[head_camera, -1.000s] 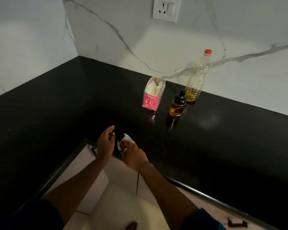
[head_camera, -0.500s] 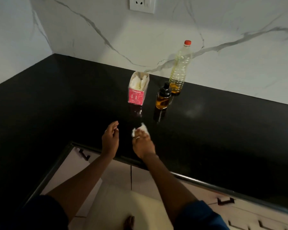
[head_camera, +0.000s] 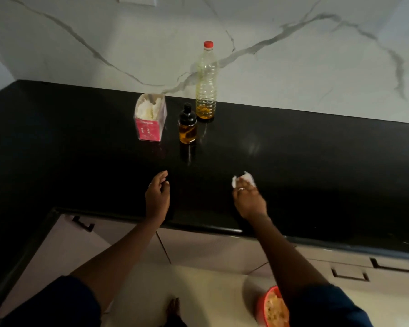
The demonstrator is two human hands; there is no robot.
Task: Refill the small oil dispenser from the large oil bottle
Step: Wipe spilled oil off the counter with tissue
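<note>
Since a second ago the right hand [head_camera: 248, 199] has swung out to the right with its crumpled white tissue [head_camera: 244, 179], so the two hands are now well apart instead of side by side.

Both hands are over the black countertop [head_camera: 316, 161], which runs along a white marble wall [head_camera: 293, 79] with grey veins. Pale cabinet drawers [head_camera: 350, 274] with dark handles sit below the counter's front edge.

Against the wall, the large oil bottle [head_camera: 206, 86] stands upright with its red cap on and only a little amber oil at the bottom. Left of it is an open pink tissue box [head_camera: 150, 120]; its white lettering is too blurred to read. The small oil dispenser [head_camera: 187, 125], black-capped and part full, stands between them, just in front of the bottle.

A red bowl [head_camera: 272, 308] is on the floor.

The right hand's fingers are bunched around the tissue. The left hand [head_camera: 157, 197] is relaxed, fingers loosely curved, and holds nothing.
</note>
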